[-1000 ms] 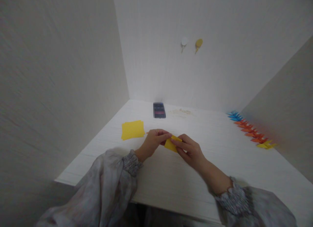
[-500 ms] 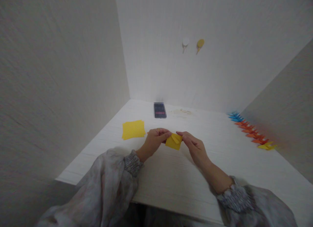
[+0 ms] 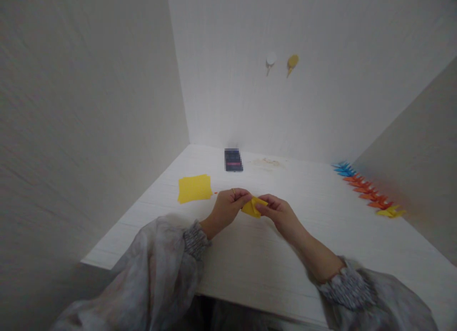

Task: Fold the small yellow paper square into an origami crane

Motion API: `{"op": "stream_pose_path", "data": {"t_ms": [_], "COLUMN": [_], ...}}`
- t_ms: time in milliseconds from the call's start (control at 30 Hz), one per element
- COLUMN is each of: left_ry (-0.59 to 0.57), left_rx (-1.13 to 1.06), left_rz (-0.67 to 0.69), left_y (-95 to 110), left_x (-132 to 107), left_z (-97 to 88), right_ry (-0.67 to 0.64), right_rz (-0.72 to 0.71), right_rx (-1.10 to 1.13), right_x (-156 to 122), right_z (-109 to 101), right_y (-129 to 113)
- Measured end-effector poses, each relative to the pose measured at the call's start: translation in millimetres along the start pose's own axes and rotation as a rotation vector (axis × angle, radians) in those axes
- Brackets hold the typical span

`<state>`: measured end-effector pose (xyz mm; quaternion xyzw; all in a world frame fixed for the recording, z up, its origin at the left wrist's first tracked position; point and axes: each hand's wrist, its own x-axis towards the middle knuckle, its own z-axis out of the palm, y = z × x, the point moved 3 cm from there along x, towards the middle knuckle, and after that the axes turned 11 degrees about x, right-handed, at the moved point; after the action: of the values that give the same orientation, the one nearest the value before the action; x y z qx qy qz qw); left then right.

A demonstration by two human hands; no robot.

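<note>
A small folded yellow paper [image 3: 252, 207] is held just above the white table [image 3: 321, 255] between both hands. My left hand [image 3: 229, 207] pinches its left side, fingers curled, a ring on one finger. My right hand [image 3: 280, 213] pinches its right side with thumb and fingertips. Both wrists wear gathered grey sleeves. A flat stack of yellow paper sheets [image 3: 194, 188] lies on the table to the left of my left hand.
A dark blurred rectangular object [image 3: 233, 160] lies near the back wall. A row of folded paper pieces, blue [image 3: 342, 169], orange [image 3: 367, 190] and yellow [image 3: 391, 211], runs along the right wall. Two round hooks [image 3: 281, 62] hang on the back wall.
The yellow paper has been folded smaller. My right hand shifted from lying over its lower edge to pinching its right side, and both hands drew closer together.
</note>
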<state>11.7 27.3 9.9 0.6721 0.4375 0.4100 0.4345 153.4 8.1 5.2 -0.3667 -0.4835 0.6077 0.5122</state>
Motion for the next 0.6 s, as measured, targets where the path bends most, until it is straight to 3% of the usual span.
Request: {"op": "stream_pose_path", "data": {"t_ms": [600], "left_ry": [-0.089], "left_rx": [-0.069], "left_rz": [-0.072], "left_y": [-5.2], "left_x": [1.2], "left_z": [6.7], "right_ry": [0.081], "right_rz": [-0.036], "right_rx": [-0.158], "right_x": [-0.3], "right_z": [-3.5], "right_y": [0.4]}}
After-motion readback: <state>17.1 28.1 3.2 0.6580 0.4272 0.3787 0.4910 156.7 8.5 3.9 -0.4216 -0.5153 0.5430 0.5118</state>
